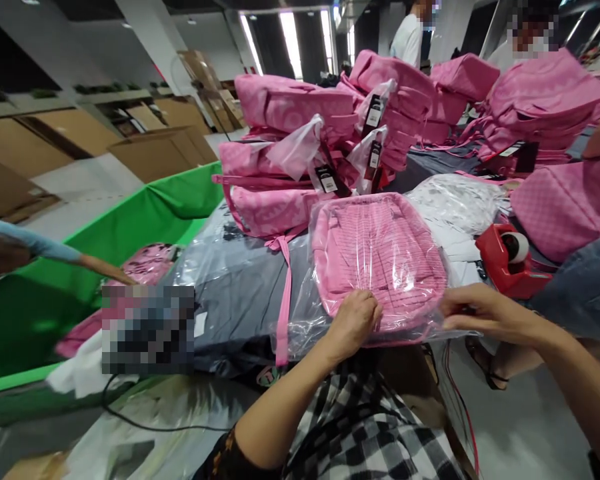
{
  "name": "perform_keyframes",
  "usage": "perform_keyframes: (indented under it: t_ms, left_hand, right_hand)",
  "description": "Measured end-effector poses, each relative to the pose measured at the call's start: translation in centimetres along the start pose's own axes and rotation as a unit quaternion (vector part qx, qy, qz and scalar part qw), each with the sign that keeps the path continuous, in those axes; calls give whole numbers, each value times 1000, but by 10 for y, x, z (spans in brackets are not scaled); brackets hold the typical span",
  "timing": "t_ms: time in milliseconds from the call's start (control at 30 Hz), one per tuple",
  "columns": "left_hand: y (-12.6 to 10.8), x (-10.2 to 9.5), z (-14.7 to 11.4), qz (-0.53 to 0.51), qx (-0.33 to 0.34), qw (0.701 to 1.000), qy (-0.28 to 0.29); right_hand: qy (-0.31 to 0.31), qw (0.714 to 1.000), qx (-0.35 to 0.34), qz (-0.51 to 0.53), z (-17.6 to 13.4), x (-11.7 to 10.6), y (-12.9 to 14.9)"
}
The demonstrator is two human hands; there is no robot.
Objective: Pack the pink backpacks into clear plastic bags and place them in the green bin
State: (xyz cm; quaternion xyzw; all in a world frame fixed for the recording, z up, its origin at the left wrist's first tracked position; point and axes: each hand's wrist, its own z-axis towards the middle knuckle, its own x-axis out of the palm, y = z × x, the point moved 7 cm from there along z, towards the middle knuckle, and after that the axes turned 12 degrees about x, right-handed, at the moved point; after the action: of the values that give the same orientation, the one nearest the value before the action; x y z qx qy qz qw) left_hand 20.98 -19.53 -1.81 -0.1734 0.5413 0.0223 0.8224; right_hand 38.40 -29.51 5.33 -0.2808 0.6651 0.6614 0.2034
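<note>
A pink backpack (pixel 380 253) lies on the table in front of me inside a clear plastic bag (pixel 305 320). My left hand (pixel 355 323) is closed at the near edge of the backpack, with its fingers curled on the plastic. At the bag's near right corner, my right hand (pixel 485 310) pinches the clear film; its fingertips are partly hidden. A pink strap (pixel 284 307) hangs down from the stacked backpacks to the left of the bagged one.
Stacked pink backpacks (pixel 290 107) with tags rise behind. A red tape dispenser (pixel 510 260) stands at right, near crumpled clear plastic (pixel 455 200). On the left, another person's arm (pixel 95 263) reaches over a green bin (pixel 145 200). Cardboard boxes (pixel 165 150) stand beyond.
</note>
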Motion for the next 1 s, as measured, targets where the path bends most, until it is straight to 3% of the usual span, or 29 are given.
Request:
perform_keyframes:
  t_ms: [67,133,200,267,333,433,533,633,800,900,1000]
  left_hand:
    - [0,0,0,-5,-4,1000,0]
    - [1,0,-1,-8,-6,1000,-3]
    - [1,0,-1,-11,-6,1000,-6]
    - [2,0,-3,-15,-7,1000,-8]
    - [3,0,-3,-19,-9,1000,-11]
    - [3,1,-2,-30,-7,999,-17]
    - [1,1,0,-41,-4,999,-9]
    - [-4,-6,-6,-41,13,999,-1]
    - [-3,-43,-48,34,58,994,-83]
    - [13,-53,-70,71,13,992,-106]
    - [30,-48,-72,86,-48,991,-93]
  right_hand:
    - [95,981,-38,-163,27,21,13]
    - [117,951,-44,-284,54,31,10]
    - [108,935,-11,-338,75,28,-1]
    - [76,939,45,-331,84,15,-15]
    - [-1,948,94,-303,79,-4,-24]
    - [-119,953,88,-265,55,-16,-20]
    - [-78,964,48,-249,40,13,-11]
    - [-4,966,78,-246,42,40,-18]
    - [21,971,89,-222,53,39,-31]
    - [14,978,83,-190,53,37,-32]
    - [-1,989,77,-128,48,38,-30]
